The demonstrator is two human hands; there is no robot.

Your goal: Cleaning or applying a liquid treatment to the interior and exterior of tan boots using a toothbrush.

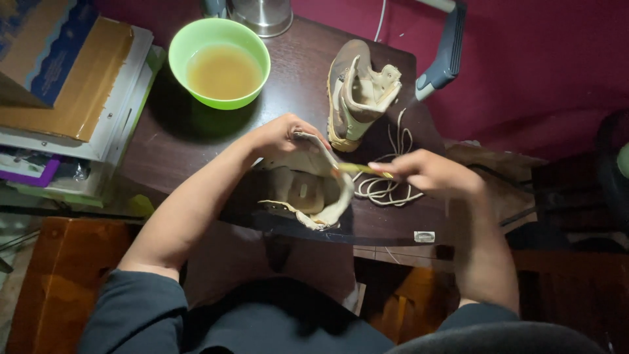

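Shoe (pixel 304 190) held open at the table's (pixel 170 141) near edge.
Left hand (pixel 282 136) fingers curled, gripping the shoe's upper; right hand (pixel 429 174) fingers pinched on a thin yellowish brush (pixel 360 170), tip touching the shoe opening.

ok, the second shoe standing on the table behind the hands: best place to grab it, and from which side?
Probably the heel collar of the second shoe, from above. It stands upright on its sole with the unlaced opening gaping upward, so fingers can hook inside that rim. The left hand holds the other shoe, the right hand a thin yellowish tool. Come from the right, clear of the green bowl of liquid.
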